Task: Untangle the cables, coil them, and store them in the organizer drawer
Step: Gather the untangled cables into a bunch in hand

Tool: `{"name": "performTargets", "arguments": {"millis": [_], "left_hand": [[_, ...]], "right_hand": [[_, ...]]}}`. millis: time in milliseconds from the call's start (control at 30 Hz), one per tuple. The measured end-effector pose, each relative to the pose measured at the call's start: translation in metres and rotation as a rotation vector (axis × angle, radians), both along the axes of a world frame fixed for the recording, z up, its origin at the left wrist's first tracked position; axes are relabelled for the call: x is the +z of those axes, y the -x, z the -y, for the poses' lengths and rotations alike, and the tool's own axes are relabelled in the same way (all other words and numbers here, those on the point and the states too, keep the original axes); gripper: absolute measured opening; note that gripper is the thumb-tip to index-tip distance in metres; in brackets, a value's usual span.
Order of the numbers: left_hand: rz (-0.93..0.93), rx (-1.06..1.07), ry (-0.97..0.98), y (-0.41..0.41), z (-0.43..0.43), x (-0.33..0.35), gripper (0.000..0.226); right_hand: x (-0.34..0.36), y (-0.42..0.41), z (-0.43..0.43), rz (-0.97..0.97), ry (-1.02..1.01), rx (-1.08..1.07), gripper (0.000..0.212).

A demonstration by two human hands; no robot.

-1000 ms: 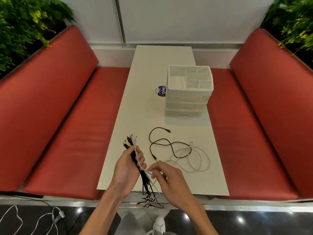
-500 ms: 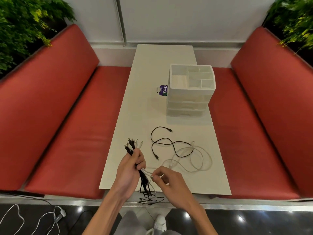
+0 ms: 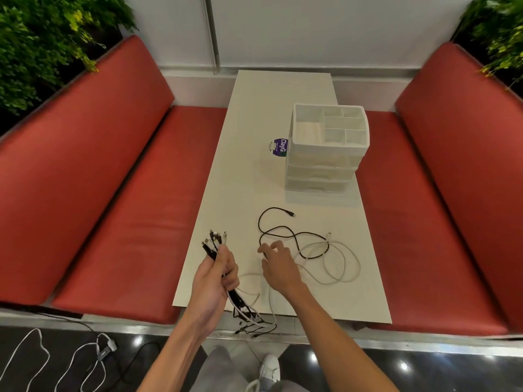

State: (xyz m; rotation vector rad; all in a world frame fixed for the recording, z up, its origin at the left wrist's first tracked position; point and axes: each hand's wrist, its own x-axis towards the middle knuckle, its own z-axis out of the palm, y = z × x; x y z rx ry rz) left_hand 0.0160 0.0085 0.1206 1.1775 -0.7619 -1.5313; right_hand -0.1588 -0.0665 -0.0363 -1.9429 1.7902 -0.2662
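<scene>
Lower centre of the frame, the left hand (image 3: 216, 278) is clenched round a cable bundle (image 3: 218, 251); the right hand (image 3: 278, 264), fingers spread and empty, reaches the black cable (image 3: 294, 236) looped through the white cable (image 3: 343, 267). Better to lift its loose end first. The organizer (image 3: 325, 154), drawers closed, stands above on the table (image 3: 254, 108).

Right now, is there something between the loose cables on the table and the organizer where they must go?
Nothing visible. The table is bare between the black cable, the white cable and the organizer. Its drawers look closed, though.
</scene>
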Motion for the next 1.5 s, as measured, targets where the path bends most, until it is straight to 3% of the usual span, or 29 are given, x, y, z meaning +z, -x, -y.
{"name": "performTargets", "arguments": {"millis": [100,267,367,567,833,1133,1300,1500], "left_hand": [[-0.014,0.008,-0.008,-0.002,-0.003,0.001,0.041],[-0.078,0.024,-0.050,-0.005,-0.008,0.001,0.037],[-0.019,0.015,-0.022,-0.006,-0.009,-0.001,0.032],[0.009,0.007,-0.013,-0.004,-0.009,-0.006,0.040],[0.037,-0.008,0.001,0.009,-0.007,-0.001,0.036],[0.081,-0.034,0.079,0.021,-0.006,0.018,0.031],[0.116,-0.075,0.134,0.021,-0.009,0.021,0.047],[0.171,-0.139,0.220,0.030,-0.015,0.024,0.046]], "right_hand": [[-0.027,-0.008,-0.013,-0.116,0.061,0.065,0.040],[-0.028,-0.012,-0.040,0.042,0.028,-0.044,0.032],[0.001,-0.007,-0.052,0.226,0.114,-0.140,0.020],[0.120,0.020,-0.067,0.560,0.392,-0.336,0.019],[0.230,0.059,-0.076,1.075,0.390,-0.414,0.016],[0.263,0.075,-0.073,1.564,0.322,-0.410,0.024],[0.265,0.070,-0.083,1.462,0.244,-0.383,0.059],[0.242,0.041,-0.100,1.139,0.074,-0.242,0.015]]}}
